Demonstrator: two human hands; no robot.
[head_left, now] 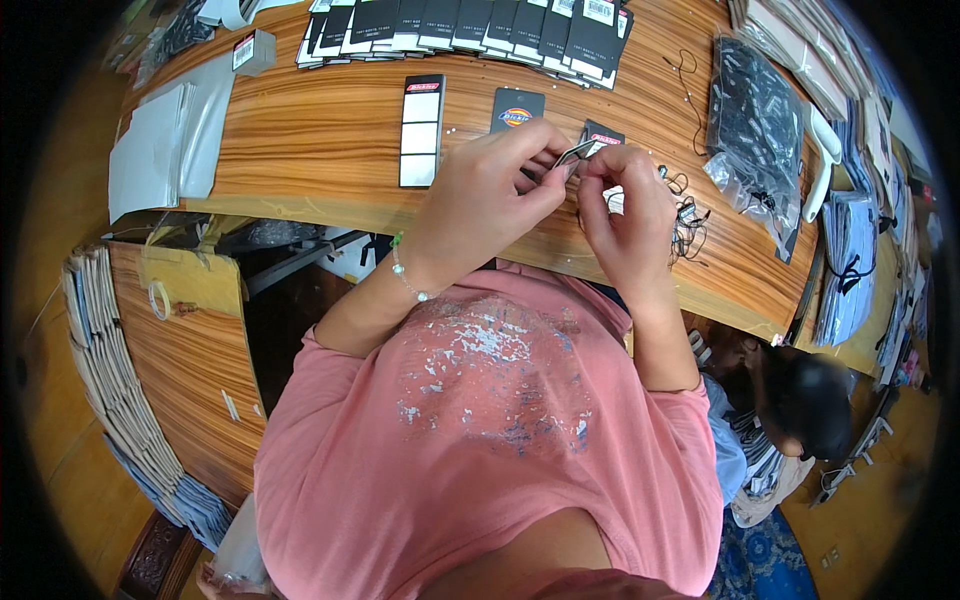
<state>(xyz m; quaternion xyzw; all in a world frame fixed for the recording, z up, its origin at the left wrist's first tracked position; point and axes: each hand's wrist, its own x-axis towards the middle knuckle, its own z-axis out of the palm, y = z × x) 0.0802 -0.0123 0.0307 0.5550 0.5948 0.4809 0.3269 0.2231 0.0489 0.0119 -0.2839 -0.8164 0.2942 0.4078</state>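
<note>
left hand (490, 195): thumb and fingers pinching small dark tag (573, 152), tilted, above wood-grain table (300, 130). right hand (635, 205): fingertips drawn together at tag's right end; whether gripping, cannot tell. just beyond left hand: dark card with oval emblem (518, 105). farther left: tall white-panelled card (420, 140). beside right hand: tangled black cords (688, 225). far side: overlapping black tags (470, 30).

Hands (485, 192) (640, 205) close together, fingers (540, 138) curled
</note>
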